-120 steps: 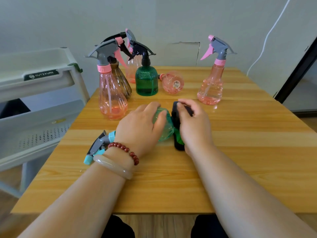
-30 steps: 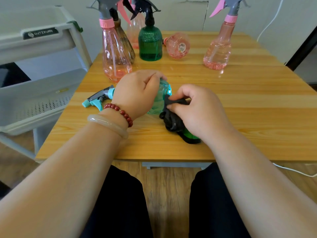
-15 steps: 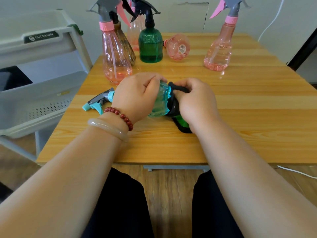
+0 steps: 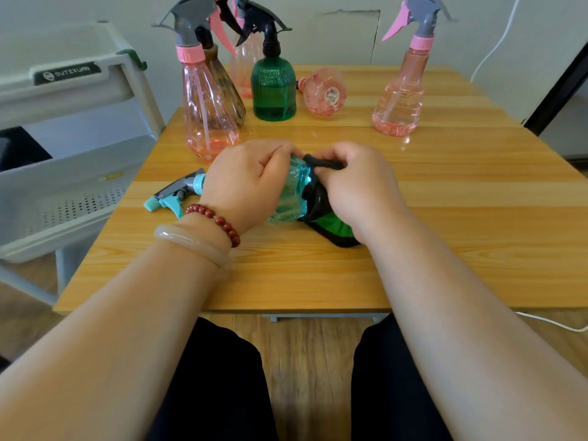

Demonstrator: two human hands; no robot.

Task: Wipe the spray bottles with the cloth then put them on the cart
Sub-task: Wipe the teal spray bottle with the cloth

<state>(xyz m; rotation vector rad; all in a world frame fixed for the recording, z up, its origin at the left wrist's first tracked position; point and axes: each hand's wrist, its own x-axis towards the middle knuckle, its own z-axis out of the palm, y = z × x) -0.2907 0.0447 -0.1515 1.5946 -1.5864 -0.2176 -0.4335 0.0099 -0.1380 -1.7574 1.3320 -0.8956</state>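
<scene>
Cart (image 4: pixel 73 173) just beside table (image 4: pixel 461 224) L edge. Teal spray bottle (image 4: pixel 291 195) on its side mid-table, long axis L–R, trigger head twd cart. L hand (image 4: pixel 245 183) wraps bottle body. R hand (image 4: pixel 356 186) clutches cloth (image 4: pixel 334 226) against bottle base. Open tabletop to R. Upright bottles (image 4: pixel 273 87) stand near back edge.

My left hand (image 4: pixel 248 183) lies palm down, fingers curled over the teal bottle (image 4: pixel 291 198), forearm in from 7 o'clock. My right hand (image 4: pixel 356 186), at its 3 o'clock, pinches the cloth (image 4: pixel 334 226), forearm in from 5 o'clock.
</scene>
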